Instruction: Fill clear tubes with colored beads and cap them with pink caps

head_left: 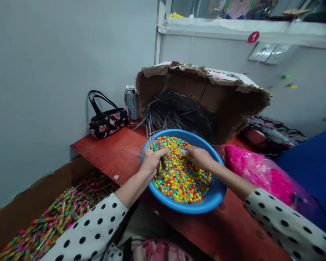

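A wide blue plastic basin (216, 194) sits on a red wooden table (108, 156), heaped with small multicoloured beads or candies (180, 177). My left hand (152, 161) is at the basin's left side, gripping clear thin tubes (155, 145) with coloured pieces inside. My right hand (199, 157) reaches in from the right, its fingertips at the heap. A small clear object may lie at those fingertips, but I cannot tell. Both my sleeves are white with black dots.
Behind the basin, a torn cardboard box (184, 81) lies on its side, holding many dark thin tubes (176, 112). A black floral handbag (107, 119) and a bottle (132, 103) stand at the back left. A pink plastic bag (258, 174) lies right; filled coloured tubes (57, 217) fill a bin lower left.
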Demonstrator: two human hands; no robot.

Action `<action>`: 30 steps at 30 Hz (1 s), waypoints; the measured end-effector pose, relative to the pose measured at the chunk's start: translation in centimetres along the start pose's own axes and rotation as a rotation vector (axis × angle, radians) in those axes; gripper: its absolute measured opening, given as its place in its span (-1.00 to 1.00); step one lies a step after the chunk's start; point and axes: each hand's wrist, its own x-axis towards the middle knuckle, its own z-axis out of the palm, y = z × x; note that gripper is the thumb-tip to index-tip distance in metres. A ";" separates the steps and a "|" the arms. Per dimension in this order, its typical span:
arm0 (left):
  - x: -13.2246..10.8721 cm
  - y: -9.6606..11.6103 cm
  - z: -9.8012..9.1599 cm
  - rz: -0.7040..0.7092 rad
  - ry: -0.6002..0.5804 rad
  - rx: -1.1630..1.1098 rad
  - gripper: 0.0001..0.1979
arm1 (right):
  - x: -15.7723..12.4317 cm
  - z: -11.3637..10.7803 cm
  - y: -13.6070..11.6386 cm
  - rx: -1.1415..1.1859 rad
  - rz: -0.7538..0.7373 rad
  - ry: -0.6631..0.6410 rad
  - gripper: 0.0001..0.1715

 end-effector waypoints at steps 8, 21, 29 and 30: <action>0.0 -0.2 0.0 -0.001 0.036 -0.023 -0.78 | 1.4 1.4 -2.1 0.480 0.044 0.044 -0.83; -0.3 0.2 0.2 -0.084 -0.128 -0.142 -0.76 | -1.4 2.2 -8.0 0.944 0.088 -0.144 -0.62; -0.1 0.2 -0.1 -0.011 0.041 -0.130 -0.74 | -1.1 -1.2 -0.5 0.058 -0.023 -0.124 -0.85; 0.0 0.2 -0.1 -0.016 0.039 -0.125 -0.75 | -0.9 -1.1 0.4 -0.068 -0.034 -0.096 -0.92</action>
